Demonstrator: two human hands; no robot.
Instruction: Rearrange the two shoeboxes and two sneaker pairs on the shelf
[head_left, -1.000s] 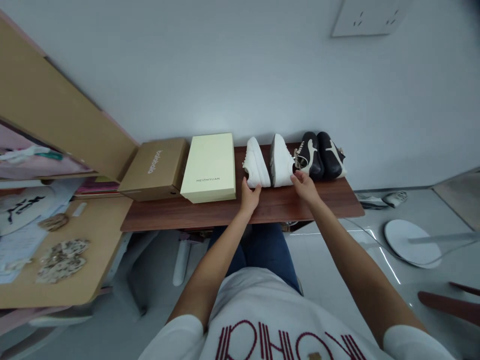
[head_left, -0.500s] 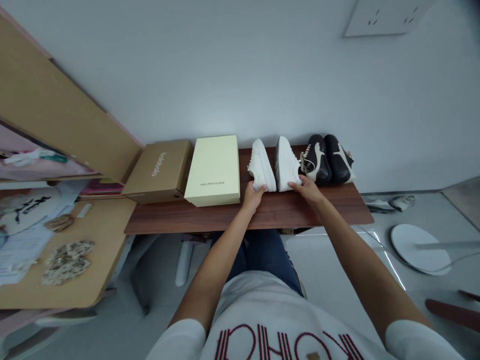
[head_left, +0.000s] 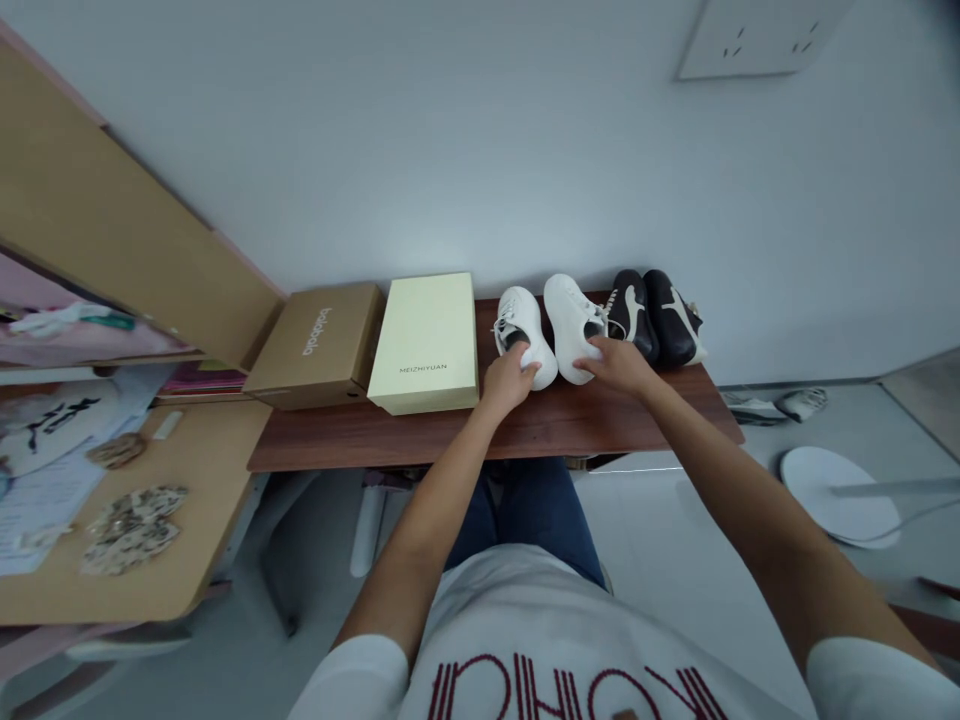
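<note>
Two white sneakers stand side by side on the dark wooden shelf board (head_left: pixel 420 440), toes toward the wall. My left hand (head_left: pixel 511 382) grips the heel of the left white sneaker (head_left: pixel 529 322), fingers at its opening and thumb on the back. The heel of the right white sneaker (head_left: pixel 567 318) is pinched by my right hand (head_left: pixel 616 364) in the same way. Both sneakers sit upright, their heels almost touching. Just right of them is a pair of dark brown sneakers (head_left: pixel 670 325) with cream markings, partly behind my right hand.
Left of the sneakers lie a pale yellow shoebox (head_left: pixel 427 335) and a brown shoebox (head_left: pixel 322 330). A desk (head_left: pixel 202 480) with a scrunchie (head_left: pixel 135 525) and papers adjoins at the left. A round white base (head_left: pixel 840 495) stands on the floor at right; a socket plate (head_left: pixel 761 40) is on the wall.
The white sneakers have turned from leaning on their sides to upright, openings now showing. My hands stay at their heels, fingers shifted into the openings.
</note>
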